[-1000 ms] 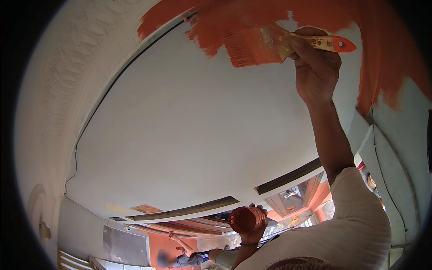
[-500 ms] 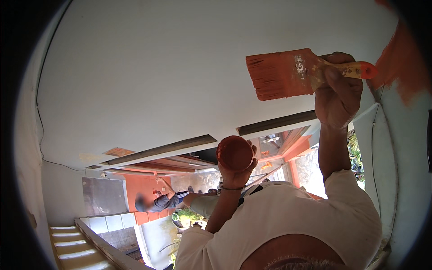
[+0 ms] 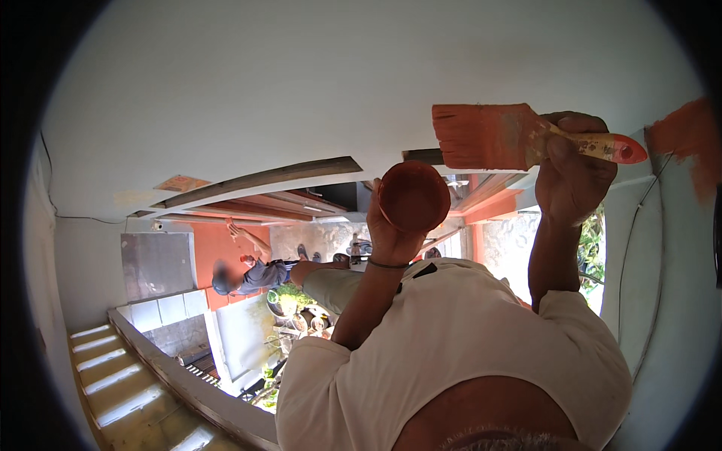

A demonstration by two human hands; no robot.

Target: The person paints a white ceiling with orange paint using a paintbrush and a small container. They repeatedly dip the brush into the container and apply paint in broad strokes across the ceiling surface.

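Observation:
My right hand (image 3: 571,180) is closed around the handle of a wide, flat paintbrush (image 3: 485,137). Orange-red paint coats its bristles and ferrule, and its wooden handle has a red end. The bristles point left, held up in front of a pale wall. In my left hand (image 3: 397,242) is a small round paint cup (image 3: 385,188), its inside coated orange-red; the fingers wrap its side. The cup sits below and left of the brush, apart from it.
Orange paint (image 3: 692,146) covers part of the wall at the far right, beside a thin hanging cable (image 3: 639,203). Below, another person (image 3: 259,276) is near an orange wall. Light-coloured steps (image 3: 128,376) with a ledge (image 3: 180,376) lie lower left. Potted plants (image 3: 293,301) stand below.
My left hand has raised the paint cup and brought it rightward, nearer the brush. The brush has shifted slightly right and down in view. The other person's arm has lifted.

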